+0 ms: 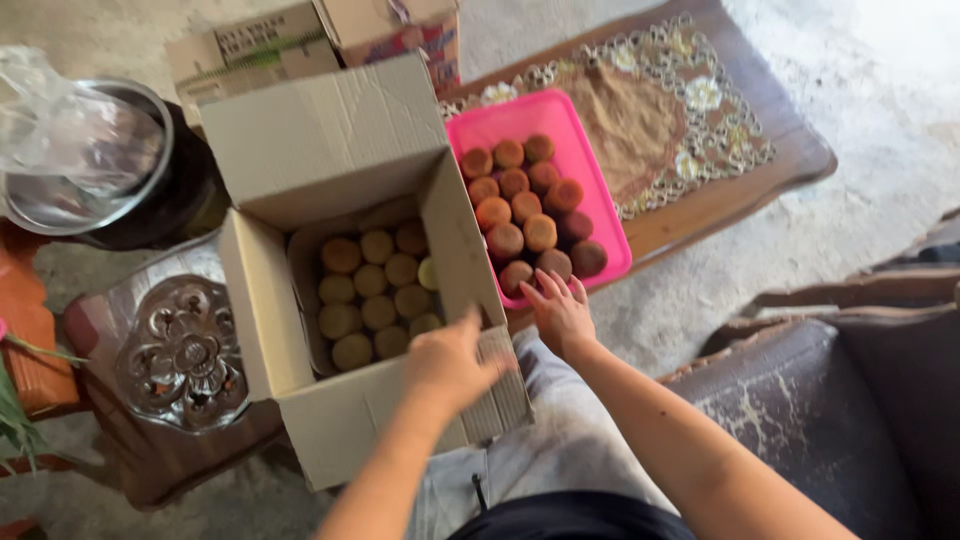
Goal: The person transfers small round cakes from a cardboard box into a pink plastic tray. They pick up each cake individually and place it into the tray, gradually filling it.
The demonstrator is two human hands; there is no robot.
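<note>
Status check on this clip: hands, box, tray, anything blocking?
Left hand on cardboard box front flap, grip unclear. Right hand open, fingertips at pink tray near edge. Round brown fruits fill both. Nothing blocking.

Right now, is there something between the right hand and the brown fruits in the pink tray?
Nothing visible. The right hand is open at the near edge of the pink tray, its fingertips almost at the nearest brown fruits. The cardboard box stands to its left.

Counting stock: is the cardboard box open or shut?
Open. The box has its flaps folded back, showing round brown fruit inside; the left hand rests on one flap.
</note>
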